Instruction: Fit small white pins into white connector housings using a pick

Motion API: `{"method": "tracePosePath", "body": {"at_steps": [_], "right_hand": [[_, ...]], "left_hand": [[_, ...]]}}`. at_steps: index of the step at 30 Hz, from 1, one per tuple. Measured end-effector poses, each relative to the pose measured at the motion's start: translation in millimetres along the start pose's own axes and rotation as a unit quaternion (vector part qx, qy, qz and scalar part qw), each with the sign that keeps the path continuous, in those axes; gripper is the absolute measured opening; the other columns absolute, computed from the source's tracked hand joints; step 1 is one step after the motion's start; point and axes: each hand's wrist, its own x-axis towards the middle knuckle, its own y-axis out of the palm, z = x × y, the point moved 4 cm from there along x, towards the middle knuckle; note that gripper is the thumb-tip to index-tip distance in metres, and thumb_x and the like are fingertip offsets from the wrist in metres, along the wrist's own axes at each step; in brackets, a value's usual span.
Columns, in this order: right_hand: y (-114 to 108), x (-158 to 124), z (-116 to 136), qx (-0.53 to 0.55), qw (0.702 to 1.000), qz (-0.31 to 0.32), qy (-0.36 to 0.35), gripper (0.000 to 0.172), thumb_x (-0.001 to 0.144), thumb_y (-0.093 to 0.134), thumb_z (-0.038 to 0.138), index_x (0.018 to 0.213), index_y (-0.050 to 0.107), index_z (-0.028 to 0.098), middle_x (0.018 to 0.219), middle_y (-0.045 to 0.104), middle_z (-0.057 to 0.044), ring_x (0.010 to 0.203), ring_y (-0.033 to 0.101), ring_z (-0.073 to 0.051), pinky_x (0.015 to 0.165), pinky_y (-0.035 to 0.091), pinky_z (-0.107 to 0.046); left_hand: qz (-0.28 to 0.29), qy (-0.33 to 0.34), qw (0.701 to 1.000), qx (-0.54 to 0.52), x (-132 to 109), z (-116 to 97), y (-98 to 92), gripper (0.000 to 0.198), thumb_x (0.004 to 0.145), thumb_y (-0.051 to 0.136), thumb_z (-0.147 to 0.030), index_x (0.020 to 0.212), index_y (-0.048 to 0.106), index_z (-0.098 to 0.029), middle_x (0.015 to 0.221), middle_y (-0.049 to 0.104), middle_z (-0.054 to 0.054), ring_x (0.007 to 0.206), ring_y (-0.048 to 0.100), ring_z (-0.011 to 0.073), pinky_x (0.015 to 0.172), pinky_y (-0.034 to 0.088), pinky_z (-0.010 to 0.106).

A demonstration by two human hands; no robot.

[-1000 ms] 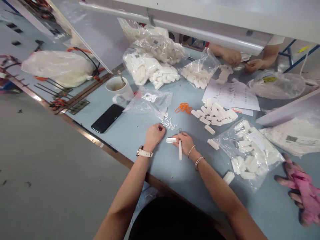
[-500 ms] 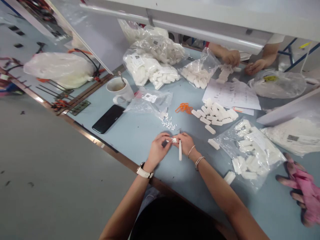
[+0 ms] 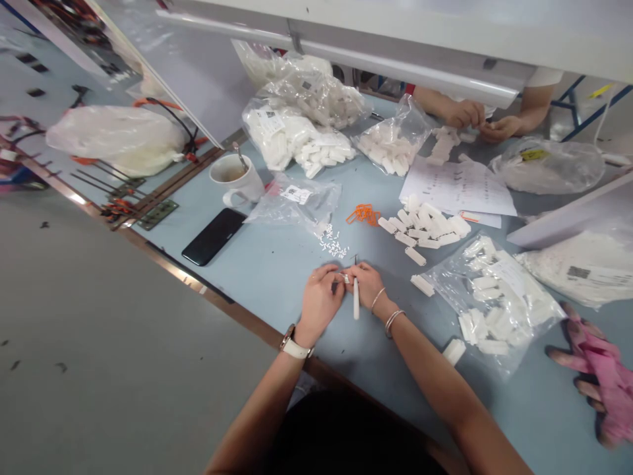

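Note:
My left hand and my right hand meet over the blue table, fingers pinched together on a small white plastic piece. My right hand also grips a white-handled pointed tool, its handle pointing toward me. Just beyond my fingers lies a scatter of tiny white bits. A watch sits on my left wrist, bangles on my right.
A loose pile of white plastic pieces, orange bands, open bags of white parts, a mug, a black phone, papers and pink gloves lie around. Another person's hands work at the far edge.
My left hand came back from the scatter of tiny bits and joined my right hand on the small white piece, which was lifted off the table.

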Motion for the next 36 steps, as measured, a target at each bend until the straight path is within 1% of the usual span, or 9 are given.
{"method": "tracePosePath", "body": {"at_steps": [6,10,17,20,25,28,30,32,36], "right_hand": [[-1.6,-0.4,0.7,0.008,1.0,-0.001,0.006,0.014,0.077,0.058,0.015,0.066,0.053,0.021,0.082,0.071,0.0,0.075,0.056,-0.016,0.071,0.044,-0.026],[-1.4,-0.4,0.7,0.01,1.0,0.0,0.006,0.014,0.076,0.058,0.014,0.065,0.052,0.021,0.081,0.071,0.0,0.075,0.056,-0.017,0.071,0.044,-0.026],[-0.1,-0.4,-1.8,-0.015,1.0,-0.004,-0.002,0.015,0.077,0.059,0.017,0.065,0.051,0.021,0.07,0.067,0.0,0.07,0.054,-0.016,0.067,0.042,-0.024],[0.2,-0.4,-2.8,-0.028,1.0,-0.003,-0.007,0.017,0.079,0.061,0.022,0.066,0.05,0.021,0.07,0.066,0.0,0.07,0.053,-0.016,0.067,0.041,-0.025],[1.4,0.2,-4.0,-0.028,1.0,0.002,-0.008,0.021,0.083,0.06,0.031,0.067,0.051,0.021,0.068,0.065,0.0,0.069,0.052,-0.016,0.068,0.041,-0.025],[1.4,0.8,-3.9,-0.027,1.0,0.001,-0.008,0.02,0.084,0.059,0.031,0.068,0.052,0.021,0.068,0.065,0.0,0.068,0.052,-0.016,0.07,0.041,-0.026],[1.2,1.2,-3.6,-0.028,1.0,0.004,-0.004,0.019,0.084,0.058,0.03,0.068,0.052,0.021,0.067,0.065,0.0,0.069,0.052,-0.016,0.07,0.041,-0.026],[0.7,1.4,-2.7,-0.027,1.0,0.007,-0.001,0.018,0.084,0.058,0.028,0.068,0.052,0.021,0.069,0.066,0.0,0.07,0.053,-0.017,0.071,0.042,-0.026],[-0.8,1.5,-1.0,-0.02,1.0,0.015,0.008,0.019,0.079,0.064,0.025,0.067,0.05,0.022,0.074,0.067,0.0,0.072,0.055,-0.017,0.071,0.042,-0.027]], "left_hand": [[0.003,0.003,1.0,-0.011,0.1,4.3,-0.4,0.01,0.079,0.055,-0.014,0.075,0.063,-0.018,0.098,0.068,0.009,0.094,0.063,0.0221,0.087,0.051,0.037],[0.019,0.001,1.0,0.012,0.5,3.7,-0.2,0.01,0.078,0.056,-0.013,0.074,0.063,-0.018,0.1,0.069,0.009,0.094,0.063,0.0233,0.087,0.051,0.039],[0.058,0.011,0.998,0.029,4.3,0.6,1.8,0.015,0.08,0.054,-0.012,0.069,0.062,-0.018,0.105,0.07,0.01,0.099,0.064,0.0248,0.089,0.05,0.041],[0.057,0.033,0.997,0.032,0.6,3.6,2.7,0.018,0.084,0.052,-0.013,0.076,0.066,-0.02,0.106,0.071,0.007,0.1,0.064,0.0234,0.09,0.049,0.041],[0.016,0.103,0.993,0.058,-10.6,4.0,1.5,0.021,0.091,0.047,-0.016,0.093,0.067,-0.019,0.108,0.07,0.009,0.104,0.063,0.0214,0.093,0.047,0.04],[0.027,0.124,0.989,0.074,-16.2,1.4,0.5,0.023,0.091,0.046,-0.014,0.098,0.067,-0.019,0.115,0.067,0.011,0.109,0.061,0.0225,0.097,0.045,0.042],[0.042,0.116,0.989,0.076,-17.6,1.7,-1.1,0.025,0.091,0.045,-0.014,0.1,0.068,-0.02,0.119,0.065,0.011,0.113,0.059,0.0239,0.098,0.044,0.045],[0.05,0.105,0.992,0.054,-16.0,4.4,-3.7,0.023,0.09,0.047,-0.017,0.098,0.068,-0.021,0.117,0.066,0.01,0.111,0.06,0.0242,0.097,0.045,0.045],[0.043,0.066,0.997,-0.02,-0.8,17.8,-8.4,0.019,0.09,0.051,-0.025,0.093,0.07,-0.022,0.1,0.072,0.007,0.094,0.065,0.021,0.087,0.051,0.038]]}}
